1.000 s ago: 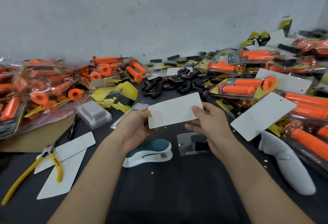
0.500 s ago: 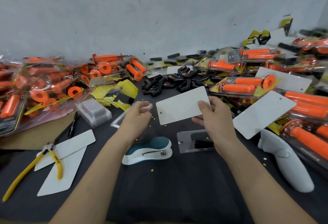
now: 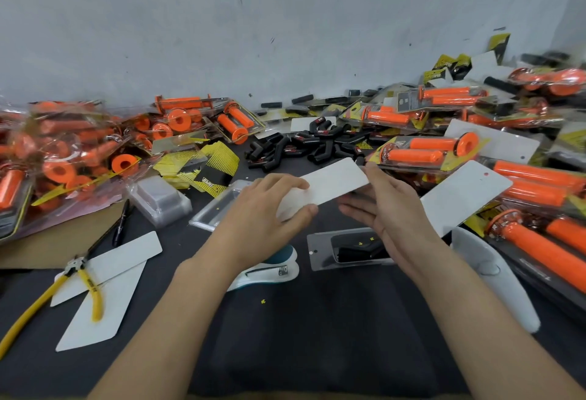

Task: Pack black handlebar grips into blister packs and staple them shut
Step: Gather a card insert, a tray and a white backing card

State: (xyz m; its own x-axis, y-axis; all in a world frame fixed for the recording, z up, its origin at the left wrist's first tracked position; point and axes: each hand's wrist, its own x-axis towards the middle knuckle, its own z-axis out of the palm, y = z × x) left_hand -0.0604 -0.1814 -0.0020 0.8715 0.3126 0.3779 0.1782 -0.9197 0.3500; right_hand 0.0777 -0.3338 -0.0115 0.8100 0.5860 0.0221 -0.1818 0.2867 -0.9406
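My left hand (image 3: pixel 266 212) pinches the left end of a blank white backing card (image 3: pixel 333 182), fingers on top and thumb beneath. The card is held tilted above the dark table. My right hand (image 3: pixel 390 209) is beside the card's right end with its fingers straight, the thumb close to the card's edge. Below it lies a clear blister pack (image 3: pixel 320 252) with black grips inside. A teal and white stapler (image 3: pixel 272 271) sits under my left wrist. Loose black handlebar grips (image 3: pixel 310 145) are piled behind the card.
An empty clear blister (image 3: pixel 218 209) and a stack of blisters (image 3: pixel 158 199) lie to the left. Yellow pliers (image 3: pixel 85 279), a pen (image 3: pixel 122 222) and white cards (image 3: pixel 107 276) are at front left. Orange grip packs (image 3: pixel 428 152) crowd both sides. A white tool (image 3: pixel 494 279) lies at right.
My left hand let go of the card, reached left, then came back and took its left end. My right hand loosened its hold and opened. The card now lies flatter.
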